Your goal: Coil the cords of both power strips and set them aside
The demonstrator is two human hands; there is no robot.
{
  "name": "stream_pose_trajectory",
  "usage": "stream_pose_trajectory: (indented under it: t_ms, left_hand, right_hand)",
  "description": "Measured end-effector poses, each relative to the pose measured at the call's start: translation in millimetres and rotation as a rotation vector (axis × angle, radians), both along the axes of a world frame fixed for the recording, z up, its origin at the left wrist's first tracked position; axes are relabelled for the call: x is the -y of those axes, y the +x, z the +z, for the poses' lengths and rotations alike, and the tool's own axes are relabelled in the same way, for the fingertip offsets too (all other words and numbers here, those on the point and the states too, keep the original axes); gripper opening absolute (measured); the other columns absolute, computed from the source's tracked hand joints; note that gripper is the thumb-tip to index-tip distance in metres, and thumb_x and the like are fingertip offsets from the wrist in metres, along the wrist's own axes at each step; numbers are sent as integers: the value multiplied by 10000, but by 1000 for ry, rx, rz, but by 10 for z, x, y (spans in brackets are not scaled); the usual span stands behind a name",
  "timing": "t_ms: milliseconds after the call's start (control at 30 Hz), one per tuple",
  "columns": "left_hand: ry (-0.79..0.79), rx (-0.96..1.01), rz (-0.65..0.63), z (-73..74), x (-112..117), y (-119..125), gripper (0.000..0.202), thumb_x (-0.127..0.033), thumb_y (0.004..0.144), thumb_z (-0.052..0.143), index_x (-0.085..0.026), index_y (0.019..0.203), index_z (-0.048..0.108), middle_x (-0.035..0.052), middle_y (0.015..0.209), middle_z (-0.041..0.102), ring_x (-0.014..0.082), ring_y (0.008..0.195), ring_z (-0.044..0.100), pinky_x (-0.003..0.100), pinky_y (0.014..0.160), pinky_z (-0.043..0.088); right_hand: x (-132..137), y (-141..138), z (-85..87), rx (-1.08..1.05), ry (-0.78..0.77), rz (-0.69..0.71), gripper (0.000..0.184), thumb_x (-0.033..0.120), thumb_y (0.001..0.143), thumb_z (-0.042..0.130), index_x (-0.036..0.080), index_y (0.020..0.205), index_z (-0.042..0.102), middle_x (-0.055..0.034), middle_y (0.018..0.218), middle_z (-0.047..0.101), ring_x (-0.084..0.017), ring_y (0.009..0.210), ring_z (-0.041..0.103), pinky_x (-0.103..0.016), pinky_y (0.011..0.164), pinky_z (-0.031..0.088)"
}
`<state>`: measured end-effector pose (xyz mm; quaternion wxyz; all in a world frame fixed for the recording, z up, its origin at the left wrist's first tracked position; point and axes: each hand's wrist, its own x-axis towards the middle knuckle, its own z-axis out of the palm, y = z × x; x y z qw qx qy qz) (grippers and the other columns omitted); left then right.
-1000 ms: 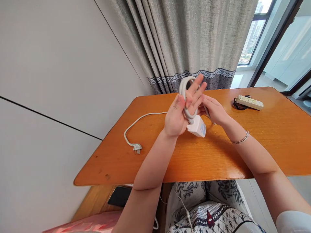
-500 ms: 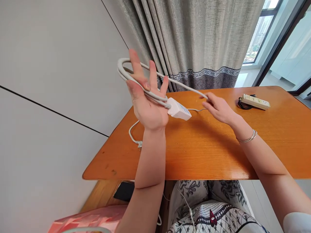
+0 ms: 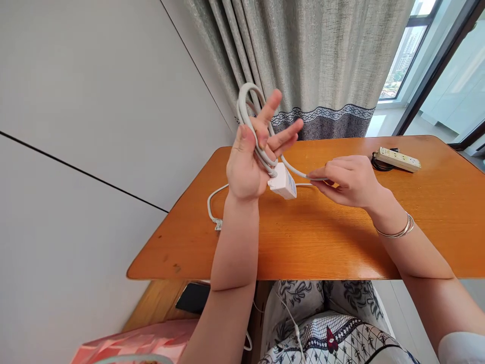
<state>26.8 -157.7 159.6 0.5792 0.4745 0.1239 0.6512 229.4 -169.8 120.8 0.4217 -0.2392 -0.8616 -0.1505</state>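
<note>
My left hand (image 3: 253,161) is raised above the orange wooden table (image 3: 326,237), fingers spread, with loops of a white cable (image 3: 248,108) wound around them and a small white socket block (image 3: 282,181) hanging at the palm. My right hand (image 3: 346,179) pinches the same cable just right of the block, low over the table. The rest of the cable trails left on the table to a white plug (image 3: 217,223).
A beige power strip (image 3: 396,159) with a coiled black cord lies at the table's far right. A grey curtain (image 3: 303,60) hangs behind the table, a white wall stands at the left, and a window at the right. A dark phone (image 3: 193,298) lies below the table edge.
My left hand swung back right and turned, adding another loop of cable around its fingers. My right hand slid along the cable toward the block. The plug end was drawn closer.
</note>
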Motion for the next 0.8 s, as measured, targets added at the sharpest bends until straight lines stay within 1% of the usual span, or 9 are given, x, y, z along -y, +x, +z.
stream_pose_trajectory:
  t_ms: [100,167,233,333,500,600,700,767,800]
  left_hand:
    - [-134,30,-95,20,-3,-5,533,-422,1077,246,-182,633,418,22,1126,769,169,757,773,309,700,605]
    - [-194,16,-121,17,-17,-11,569,-430,1079,144,-186,622,380,46,947,775,152,570,724,273,533,543]
    - [-274,13,-142,-2,-38,-9,566,-512,1067,173,-197,652,394,35,794,737,133,468,667,242,451,482]
    - [-386,22,-210,-33,-53,20,516,-626,1024,299,-221,744,452,-15,676,662,108,425,618,204,423,457]
    - [-446,-78,-313,-79,5,121,485,-605,1028,305,-231,755,448,-33,552,566,121,398,584,197,380,426]
    - [-483,-167,-399,-153,35,169,459,-594,1021,352,-234,764,471,-48,483,502,120,343,526,198,348,384]
    - [-523,-219,-475,-235,42,207,435,-595,1010,394,-233,795,502,-77,420,423,102,271,409,203,337,365]
    - [-538,-237,-520,-262,44,233,441,-583,1020,375,-229,794,507,-94,382,360,91,242,323,200,330,353]
    - [-543,-248,-546,-264,45,246,446,-567,1031,354,-226,789,510,-99,369,334,88,235,290,198,326,345]
  right_hand:
    - [114,-45,34,-6,4,66,215,333,1009,531,248,958,722,16,655,657,-118,596,583,-272,560,365]
    - [169,-68,41,0,20,100,205,333,1016,531,254,986,718,15,671,653,-117,613,587,-272,565,367]
    - [209,-88,37,21,38,105,209,331,1024,523,259,1001,718,15,674,645,-118,615,581,-275,562,367]
    - [238,-107,24,33,54,79,224,339,1032,513,276,1018,727,18,662,624,-121,602,561,-275,556,376]
    - [239,-84,42,-72,44,53,222,382,1016,544,314,1091,741,1,742,627,-136,653,579,-280,623,471]
    - [235,-55,99,-205,16,-33,266,439,988,573,326,1172,728,-63,979,664,-212,904,657,-364,794,550]
    - [207,-28,151,-296,-50,-84,422,515,955,596,313,1320,661,-121,1269,600,-334,1245,579,-478,976,532]
    - [164,-6,158,-279,-117,-44,527,553,956,577,305,1421,579,-124,1372,560,-352,1326,527,-496,1025,517]
    - [138,7,151,-255,-158,-20,563,566,963,557,305,1461,534,-119,1387,562,-336,1308,544,-483,1024,522]
